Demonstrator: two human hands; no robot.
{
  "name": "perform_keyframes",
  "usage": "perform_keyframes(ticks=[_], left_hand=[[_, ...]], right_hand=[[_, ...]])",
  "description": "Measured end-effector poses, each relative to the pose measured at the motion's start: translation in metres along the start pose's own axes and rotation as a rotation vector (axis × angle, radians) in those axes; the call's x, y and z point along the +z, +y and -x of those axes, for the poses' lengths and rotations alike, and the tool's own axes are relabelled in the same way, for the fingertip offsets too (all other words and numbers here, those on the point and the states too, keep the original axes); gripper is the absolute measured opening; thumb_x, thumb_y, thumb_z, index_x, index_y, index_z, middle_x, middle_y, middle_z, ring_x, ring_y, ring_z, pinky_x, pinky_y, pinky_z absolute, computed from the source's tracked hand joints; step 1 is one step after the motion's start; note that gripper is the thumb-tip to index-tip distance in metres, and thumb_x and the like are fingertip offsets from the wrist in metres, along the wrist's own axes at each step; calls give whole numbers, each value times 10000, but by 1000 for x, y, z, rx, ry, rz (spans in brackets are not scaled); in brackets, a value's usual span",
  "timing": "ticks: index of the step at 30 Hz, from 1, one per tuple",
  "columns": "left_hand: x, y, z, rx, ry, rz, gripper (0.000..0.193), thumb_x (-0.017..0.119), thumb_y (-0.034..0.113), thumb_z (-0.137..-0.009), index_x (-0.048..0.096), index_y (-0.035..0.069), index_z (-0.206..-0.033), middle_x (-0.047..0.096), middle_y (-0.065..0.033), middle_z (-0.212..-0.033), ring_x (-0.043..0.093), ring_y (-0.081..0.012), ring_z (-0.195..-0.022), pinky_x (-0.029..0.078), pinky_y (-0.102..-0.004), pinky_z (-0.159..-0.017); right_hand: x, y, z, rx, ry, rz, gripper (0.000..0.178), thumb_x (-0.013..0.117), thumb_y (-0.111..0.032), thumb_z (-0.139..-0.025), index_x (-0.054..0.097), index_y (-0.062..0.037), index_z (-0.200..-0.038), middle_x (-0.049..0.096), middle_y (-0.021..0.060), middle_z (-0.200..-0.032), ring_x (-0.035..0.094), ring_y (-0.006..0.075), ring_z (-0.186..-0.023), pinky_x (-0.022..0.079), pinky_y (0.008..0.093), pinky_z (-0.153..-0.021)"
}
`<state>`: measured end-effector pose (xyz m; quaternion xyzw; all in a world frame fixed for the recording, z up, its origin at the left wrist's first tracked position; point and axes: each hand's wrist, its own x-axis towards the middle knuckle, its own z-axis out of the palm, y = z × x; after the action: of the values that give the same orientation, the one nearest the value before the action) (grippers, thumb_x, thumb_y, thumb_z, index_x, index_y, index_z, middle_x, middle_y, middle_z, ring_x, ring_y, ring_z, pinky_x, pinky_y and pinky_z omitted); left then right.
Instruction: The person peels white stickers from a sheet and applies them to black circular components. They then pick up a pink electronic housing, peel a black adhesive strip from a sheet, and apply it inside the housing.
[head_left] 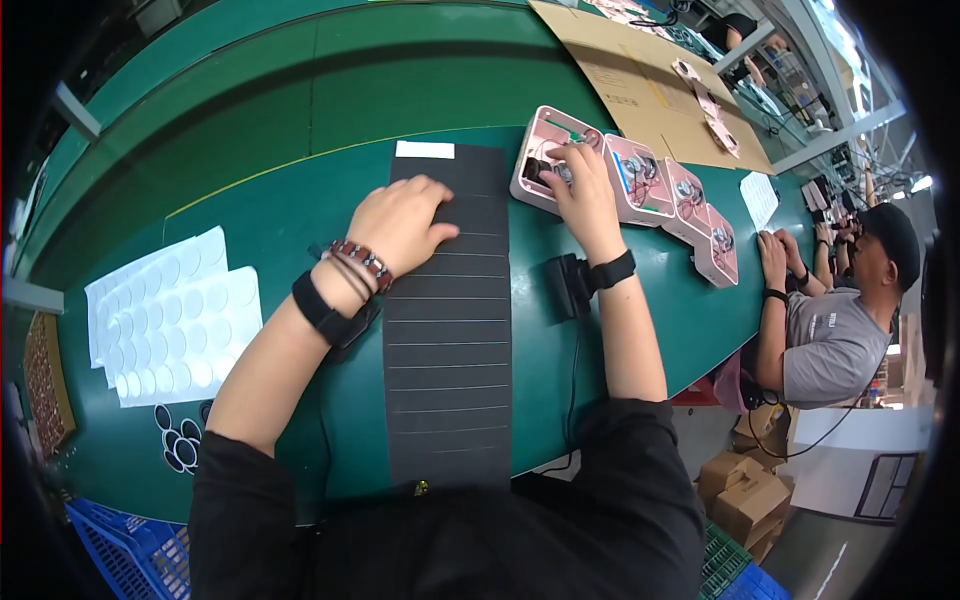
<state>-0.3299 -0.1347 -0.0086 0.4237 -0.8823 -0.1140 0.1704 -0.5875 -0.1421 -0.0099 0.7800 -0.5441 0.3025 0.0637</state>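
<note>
My left hand (400, 228) lies over a long black sheet (447, 365) marked with pale cross lines. Its fingers are loosely bent, the thumb stands apart, and nothing shows in it. My right hand (587, 195) reaches into the nearest pink plastic housing (531, 187), fingers and thumb curled around a small part inside that I cannot make out. Beside the thumb sits a dark round part (537, 170). More pink housings (650, 192) continue to the right in a staggered row, with wires and round metal parts inside.
White sheets of round stickers (180, 320) lie at the left, near several black-and-white rings (180, 442). Cardboard (640, 85) covers the back right, with pink parts on it. A co-worker (840, 320) sits at the right. A black boxy device (570, 288) is by my right wrist.
</note>
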Motion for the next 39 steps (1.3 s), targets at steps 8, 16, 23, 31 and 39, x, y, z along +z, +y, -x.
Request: perform_keyframes(ticks=[8,16,23,31,39], left_hand=[[34,20,-87,186,302,64,667,786,394,-683,515,84,-1208,612,-108,-1097,558,-279,-1113,458,-431,-900],[17,40,-29,243,58,-6,713,823,437,-576,510,53,-1088,578,-68,-1015,560,-256,-998,431,-361,-822],[8,53,11,191,19,78,695,798,445,-583,518,48,-1078,561,-72,-1015,550,-246,-967,420,-353,-800],[9,57,16,224,68,66,669,793,426,-586,507,45,-1056,554,-60,-985,545,-234,-940,413,-340,-777],[9,57,16,229,65,81,672,792,420,-593,507,33,-1064,563,-63,-1021,544,-235,-952,412,-343,-785]], right_hand=[[-11,15,-25,-17,-347,-130,270,707,-93,-754,575,-29,-980,613,87,-937,553,283,-971,457,373,-838],[-29,-18,28,1,-403,-367,334,781,-103,-684,569,-32,-932,611,80,-922,567,275,-897,466,358,-792],[-41,-43,53,-20,-372,-407,353,809,-118,-663,571,-33,-908,602,85,-892,564,270,-862,471,360,-740],[-42,-47,58,36,-382,-470,334,800,-123,-680,585,-30,-918,594,93,-869,561,276,-843,468,359,-697],[-40,-47,56,-25,-384,-386,295,766,-106,-715,592,-26,-940,598,91,-870,552,281,-832,464,374,-694]])
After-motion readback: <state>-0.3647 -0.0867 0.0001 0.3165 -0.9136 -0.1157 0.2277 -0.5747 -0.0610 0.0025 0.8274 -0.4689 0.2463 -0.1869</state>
